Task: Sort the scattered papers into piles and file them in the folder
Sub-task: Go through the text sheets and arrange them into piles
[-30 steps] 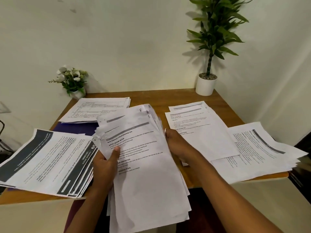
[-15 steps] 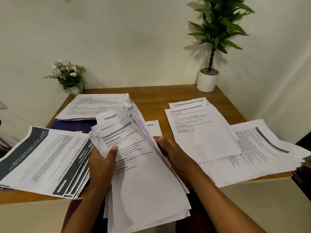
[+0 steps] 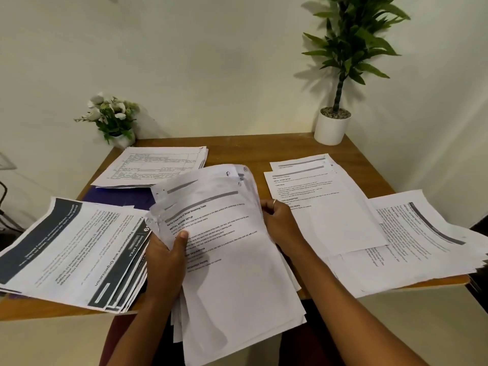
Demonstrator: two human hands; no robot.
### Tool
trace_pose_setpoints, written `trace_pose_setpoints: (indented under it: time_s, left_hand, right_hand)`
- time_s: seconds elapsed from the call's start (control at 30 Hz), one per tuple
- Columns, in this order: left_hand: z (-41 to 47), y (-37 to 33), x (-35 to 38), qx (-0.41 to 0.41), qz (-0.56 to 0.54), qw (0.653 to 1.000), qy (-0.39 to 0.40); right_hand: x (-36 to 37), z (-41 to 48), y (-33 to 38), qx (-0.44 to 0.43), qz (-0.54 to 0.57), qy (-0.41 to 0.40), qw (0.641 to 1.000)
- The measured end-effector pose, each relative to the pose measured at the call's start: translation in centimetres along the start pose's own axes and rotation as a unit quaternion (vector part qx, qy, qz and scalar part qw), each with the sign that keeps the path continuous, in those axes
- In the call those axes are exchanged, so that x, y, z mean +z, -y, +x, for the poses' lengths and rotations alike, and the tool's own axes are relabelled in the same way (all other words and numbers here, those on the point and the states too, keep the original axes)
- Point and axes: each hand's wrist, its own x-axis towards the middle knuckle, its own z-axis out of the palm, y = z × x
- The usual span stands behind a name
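I hold a thick stack of printed papers [image 3: 229, 260] over the table's front edge. My left hand [image 3: 165, 262] grips its left side, thumb on the top sheet. My right hand [image 3: 280, 223] holds its right edge with curled fingers. On the wooden table [image 3: 250, 151] lie four piles: dark-banded sheets [image 3: 71, 249] at the left, table-printed sheets [image 3: 153, 165] at the back left, white text sheets [image 3: 319, 199] right of centre, and a fanned pile [image 3: 422, 241] hanging off the right edge. A dark blue folder [image 3: 118, 196] shows under the left piles.
A small flower pot [image 3: 113, 120] stands at the back left corner and a tall green plant in a white pot [image 3: 334, 125] at the back right. White walls close in behind and to the right of the table.
My right hand moved from under the stack's loose sheets up to its right edge, closing the fanned sheets together. The small slip seen beside the stack half a second ago is out of sight.
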Motion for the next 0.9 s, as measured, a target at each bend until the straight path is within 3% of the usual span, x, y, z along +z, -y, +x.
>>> trace_pose_setpoints:
  time_s: [0.2, 0.53, 0.7, 0.9]
  left_hand:
    - [-0.1, -0.4, 0.0, 0.006, 0.016, 1.000, -0.006]
    - [0.2, 0.0, 0.0, -0.017, 0.023, 1.000, -0.009]
    - [0.2, 0.1, 0.0, -0.016, 0.013, 1.000, -0.001]
    - [0.2, 0.3, -0.1, -0.009, -0.002, 1.000, 0.003]
  right_hand:
    - [0.1, -0.9, 0.4, -0.023, 0.093, -0.003, 0.995]
    - [-0.9, -1.2, 2.3, -0.109, 0.136, 0.014, 0.985]
    - [-0.8, -0.9, 2.6, -0.085, 0.155, 0.029, 0.984]
    - [-0.5, -0.7, 3.1, -0.083, 0.131, -0.014, 0.988]
